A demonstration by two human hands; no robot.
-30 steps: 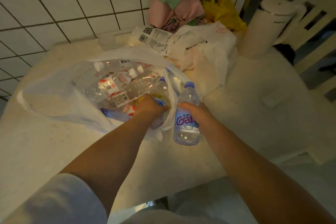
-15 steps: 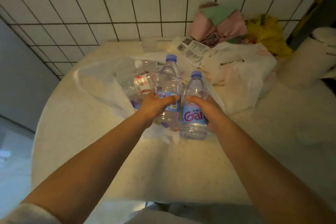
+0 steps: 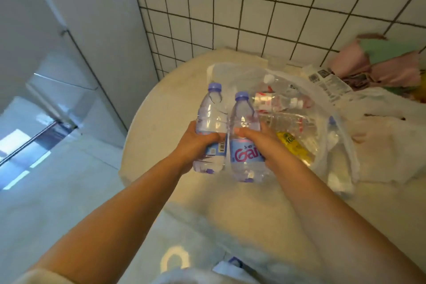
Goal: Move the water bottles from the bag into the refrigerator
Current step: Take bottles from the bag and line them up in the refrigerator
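I have my left hand [image 3: 196, 143] wrapped round one upright bottle [image 3: 211, 127]; my right hand [image 3: 258, 143] clasps its twin [image 3: 244, 136] (caps up); the refrigerator [image 3: 76, 37] lies off left, nearer the left hand.

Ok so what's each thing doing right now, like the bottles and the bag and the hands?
Left hand: closed around a bottle.
Right hand: closed around a bottle.
Left bottle: upright, capped, lifted out of the bag.
Right bottle: upright, capped, lifted out, touching the left bottle.
Plastic bag: open, lying on the table.
Bottles in the bag: lying on their sides.
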